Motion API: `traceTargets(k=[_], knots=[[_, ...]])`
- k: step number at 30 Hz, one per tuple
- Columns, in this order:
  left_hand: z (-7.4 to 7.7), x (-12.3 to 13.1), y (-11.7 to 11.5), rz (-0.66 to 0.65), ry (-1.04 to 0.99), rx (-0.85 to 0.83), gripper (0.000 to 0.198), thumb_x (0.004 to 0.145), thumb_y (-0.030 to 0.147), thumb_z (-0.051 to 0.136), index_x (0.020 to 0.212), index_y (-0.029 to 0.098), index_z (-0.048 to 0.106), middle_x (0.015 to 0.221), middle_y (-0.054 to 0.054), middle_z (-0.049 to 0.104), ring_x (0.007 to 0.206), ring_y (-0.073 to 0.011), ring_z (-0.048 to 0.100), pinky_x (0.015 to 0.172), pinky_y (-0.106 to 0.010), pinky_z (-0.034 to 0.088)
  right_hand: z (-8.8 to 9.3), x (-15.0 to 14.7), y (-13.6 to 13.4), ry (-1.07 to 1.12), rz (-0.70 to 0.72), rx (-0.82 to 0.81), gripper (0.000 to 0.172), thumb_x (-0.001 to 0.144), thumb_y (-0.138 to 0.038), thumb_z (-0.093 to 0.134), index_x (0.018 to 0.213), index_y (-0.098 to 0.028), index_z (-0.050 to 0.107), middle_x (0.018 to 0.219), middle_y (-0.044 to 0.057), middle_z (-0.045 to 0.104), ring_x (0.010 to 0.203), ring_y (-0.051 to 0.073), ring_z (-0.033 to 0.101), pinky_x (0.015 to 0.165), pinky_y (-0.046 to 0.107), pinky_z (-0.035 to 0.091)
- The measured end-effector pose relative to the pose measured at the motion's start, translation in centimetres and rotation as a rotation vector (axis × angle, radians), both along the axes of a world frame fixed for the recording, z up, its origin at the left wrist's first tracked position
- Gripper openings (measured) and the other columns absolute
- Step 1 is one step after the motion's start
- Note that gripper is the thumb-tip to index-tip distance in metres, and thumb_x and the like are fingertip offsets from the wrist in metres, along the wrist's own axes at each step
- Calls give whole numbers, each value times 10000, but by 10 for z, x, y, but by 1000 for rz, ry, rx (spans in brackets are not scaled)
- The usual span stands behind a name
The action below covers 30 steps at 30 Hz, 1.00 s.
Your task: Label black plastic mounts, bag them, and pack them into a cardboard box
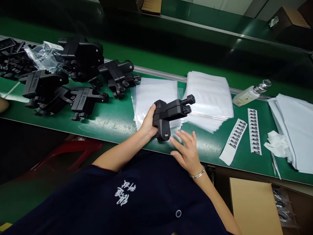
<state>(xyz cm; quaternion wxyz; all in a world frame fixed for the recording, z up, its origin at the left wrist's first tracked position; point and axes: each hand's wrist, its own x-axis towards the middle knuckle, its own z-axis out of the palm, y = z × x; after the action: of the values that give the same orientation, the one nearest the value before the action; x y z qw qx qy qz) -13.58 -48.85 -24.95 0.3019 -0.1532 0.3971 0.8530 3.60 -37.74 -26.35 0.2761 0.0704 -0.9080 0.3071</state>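
Observation:
My left hand [148, 124] grips a black plastic bracket part [171, 112] by its near end and holds it just above a clear plastic bag [154, 94] lying flat on the green bench [110, 119]. My right hand [187, 150] hovers open beside the part, fingers spread over the bag's near edge, a silver bracelet on the wrist. A stack of the same clear bags [209, 96] lies just to the right of the part.
Several more black bracket parts [80, 75] lie in a heap at the left. Two strips of barcode labels [246, 132], a small bottle [250, 94], white sheets and a crumpled cloth [277, 142] are at the right. A cardboard box [254, 205] stands below the bench.

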Motion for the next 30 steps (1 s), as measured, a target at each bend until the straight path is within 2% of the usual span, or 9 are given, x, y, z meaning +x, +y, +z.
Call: traceTargets(k=[3,8,12,16,19,22,25,27,30], knots=[[0,3,0,-54,34,-23,382,889,529,554,927,163,657,740,-26,703,677,-170,657,695,-301,556,6,2,-5,35,-20,-136,344,966,-437,481,1278,-340,590,1338,59,595,1277,267,524,1178,587,197],[2,22,-4,-286,419,-152,545,805,602,650,1132,166,628,1029,-82,715,957,-233,662,813,-329,534,10,-7,10,-65,-167,-1143,550,826,-555,646,1312,-345,497,1274,59,620,1085,224,644,942,453,542],[14,31,-10,-621,734,-58,831,739,585,731,1435,249,424,1383,-125,548,1262,-296,522,949,-345,480,-4,-17,24,-89,-261,-1521,381,824,-545,630,1071,-256,607,998,29,716,924,190,679,800,378,595],[24,28,-4,-721,849,-127,795,728,456,782,1416,274,425,1201,-111,621,993,-228,648,770,-286,518,-17,-18,20,-198,-205,-1582,462,847,-636,499,988,-225,657,921,47,736,994,231,680,870,418,576],[30,23,7,-641,846,-232,461,804,504,684,1141,204,588,768,-6,628,643,-128,604,613,-233,490,-20,-17,10,-288,-219,-1534,474,839,-662,478,922,-237,672,838,54,734,955,259,692,840,446,586],[34,20,13,-616,845,-253,409,832,570,613,956,181,599,617,25,561,541,-116,556,544,-226,474,-19,-16,4,-294,-234,-1540,427,826,-644,514,897,-256,678,835,48,730,982,262,682,844,449,587],[36,20,6,-650,937,-254,467,854,572,582,1118,188,601,744,-22,641,654,-157,625,615,-262,515,-19,-15,7,-232,-220,-1604,414,821,-634,531,906,-256,676,882,43,730,1004,248,672,855,435,581],[35,21,-5,-718,1054,-226,642,799,516,684,1345,234,496,1019,-88,688,906,-235,670,762,-325,546,-19,-10,12,-120,-229,-1609,401,807,-630,564,934,-264,669,929,32,729,991,224,669,845,403,579],[33,23,-24,-835,1212,-206,872,683,322,827,1447,319,405,1397,-116,542,1237,-328,553,1008,-438,472,-17,0,22,37,-239,-1529,441,710,-596,708,1022,-288,652,958,16,719,898,191,670,772,341,582]])
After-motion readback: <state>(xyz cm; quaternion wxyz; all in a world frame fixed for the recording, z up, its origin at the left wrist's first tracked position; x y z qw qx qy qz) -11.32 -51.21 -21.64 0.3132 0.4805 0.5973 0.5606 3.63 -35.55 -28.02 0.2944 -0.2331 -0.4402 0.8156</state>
